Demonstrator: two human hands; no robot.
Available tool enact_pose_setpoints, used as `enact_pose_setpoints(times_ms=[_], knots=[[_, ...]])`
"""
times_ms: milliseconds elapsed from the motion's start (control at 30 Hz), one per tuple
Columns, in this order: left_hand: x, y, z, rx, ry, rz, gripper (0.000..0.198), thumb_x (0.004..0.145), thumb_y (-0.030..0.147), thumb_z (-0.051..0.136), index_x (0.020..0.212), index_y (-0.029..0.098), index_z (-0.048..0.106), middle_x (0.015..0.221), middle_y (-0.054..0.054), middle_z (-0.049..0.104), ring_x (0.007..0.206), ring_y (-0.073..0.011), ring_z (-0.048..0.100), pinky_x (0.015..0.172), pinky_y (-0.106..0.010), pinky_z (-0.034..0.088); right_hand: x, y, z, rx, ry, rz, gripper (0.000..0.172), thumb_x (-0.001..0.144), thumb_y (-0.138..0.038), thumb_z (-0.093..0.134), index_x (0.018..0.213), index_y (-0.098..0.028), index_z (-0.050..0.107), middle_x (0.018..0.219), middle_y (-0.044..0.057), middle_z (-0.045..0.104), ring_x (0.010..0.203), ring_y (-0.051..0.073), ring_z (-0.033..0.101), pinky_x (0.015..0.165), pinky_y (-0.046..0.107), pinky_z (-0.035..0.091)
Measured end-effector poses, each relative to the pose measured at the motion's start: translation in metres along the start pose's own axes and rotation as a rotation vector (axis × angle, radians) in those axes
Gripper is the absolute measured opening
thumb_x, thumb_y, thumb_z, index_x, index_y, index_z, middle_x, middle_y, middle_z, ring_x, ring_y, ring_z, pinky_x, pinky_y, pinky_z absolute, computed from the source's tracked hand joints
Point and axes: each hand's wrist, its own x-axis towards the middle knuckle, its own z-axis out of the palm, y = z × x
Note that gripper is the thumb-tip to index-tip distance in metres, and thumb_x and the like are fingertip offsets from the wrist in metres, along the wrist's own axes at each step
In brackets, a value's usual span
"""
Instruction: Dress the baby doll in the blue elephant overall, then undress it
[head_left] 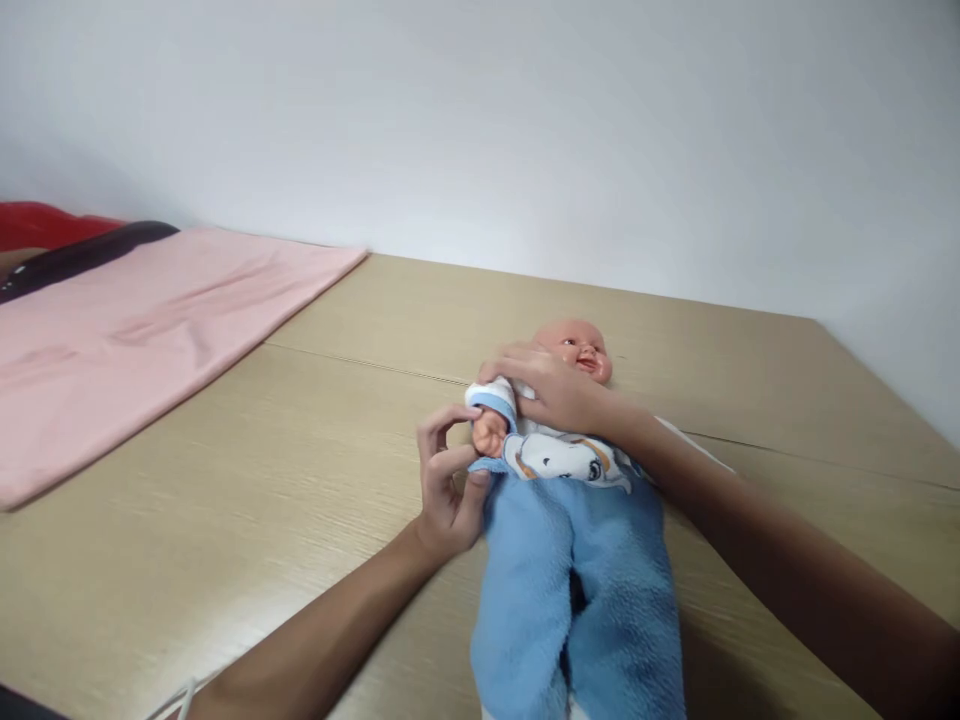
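Note:
A baby doll (589,362) lies on its back on the wooden table, its head toward the wall. It wears blue fleece trousers (532,570) and a white top (559,456) with a printed animal. The doll's small fist (490,432) sticks out of a sleeve with a white and blue cuff (491,395). My left hand (450,480) is curled around that fist, its fingertips at the cuff and at the blue edge below. Across the doll's chest and shoulder reaches my right hand (551,385), its fingers closed on the sleeve just above the cuff.
A pink cloth (172,330) is spread over the left part of the table (360,440). Behind it are a black item (90,258) and a red item (52,225). A white wall rises behind the table. A thin white cord (187,695) shows beside my left forearm.

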Motion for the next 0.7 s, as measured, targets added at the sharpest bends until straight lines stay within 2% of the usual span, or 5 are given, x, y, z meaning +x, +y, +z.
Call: enact_pose_setpoints(times_ms=[200, 300, 467, 600, 700], knots=[[-0.001, 0.001, 0.001, -0.044, 0.018, -0.109, 0.007, 0.120, 0.036, 0.057, 0.123, 0.031, 0.061, 0.117, -0.007, 0.063, 0.111, -0.0260, 0.064, 0.099, -0.046, 0.056, -0.008, -0.010, -0.002, -0.001, 0.008, 0.047, 0.030, 0.111, -0.019, 0.056, 0.127, -0.026, 0.080, 0.143, 0.013, 0.080, 0.137, 0.034, 0.071, 0.122, 0.055, 0.049], [0.001, 0.002, 0.001, -0.006, 0.034, -0.107, 0.009, 0.119, 0.037, 0.060, 0.121, 0.030, 0.064, 0.122, -0.008, 0.061, 0.116, -0.0264, 0.063, 0.103, -0.047, 0.056, -0.017, -0.028, -0.006, 0.094, 0.084, 0.173, 0.032, 0.120, -0.032, 0.050, 0.128, -0.027, 0.080, 0.145, 0.013, 0.080, 0.142, 0.033, 0.070, 0.126, 0.054, 0.047], [0.006, 0.002, 0.004, -0.080, 0.030, -0.141, 0.013, 0.121, 0.038, 0.057, 0.125, 0.031, 0.067, 0.141, -0.010, 0.065, 0.137, -0.0296, 0.063, 0.119, -0.055, 0.052, -0.039, -0.072, -0.015, 0.225, 0.089, 0.443, 0.042, 0.121, -0.059, 0.053, 0.116, -0.026, 0.078, 0.117, 0.007, 0.083, 0.109, 0.028, 0.075, 0.097, 0.042, 0.054], [0.006, -0.001, 0.008, -0.212, 0.064, -0.183, 0.010, 0.122, 0.035, 0.058, 0.120, 0.029, 0.066, 0.129, -0.006, 0.069, 0.125, -0.0235, 0.067, 0.112, -0.043, 0.055, -0.046, -0.086, -0.015, 0.205, 0.001, 0.564, 0.045, 0.114, -0.068, 0.064, 0.105, -0.025, 0.075, 0.084, -0.001, 0.073, 0.079, 0.021, 0.065, 0.074, 0.037, 0.044], [0.008, -0.003, 0.011, -0.253, 0.151, -0.303, 0.014, 0.121, 0.039, 0.063, 0.114, 0.027, 0.068, 0.117, -0.004, 0.070, 0.113, -0.0201, 0.068, 0.103, -0.036, 0.055, -0.043, -0.080, -0.009, 0.178, -0.041, 0.562, 0.049, 0.112, -0.068, 0.067, 0.089, -0.025, 0.069, 0.078, -0.003, 0.068, 0.075, 0.019, 0.060, 0.070, 0.037, 0.038]])
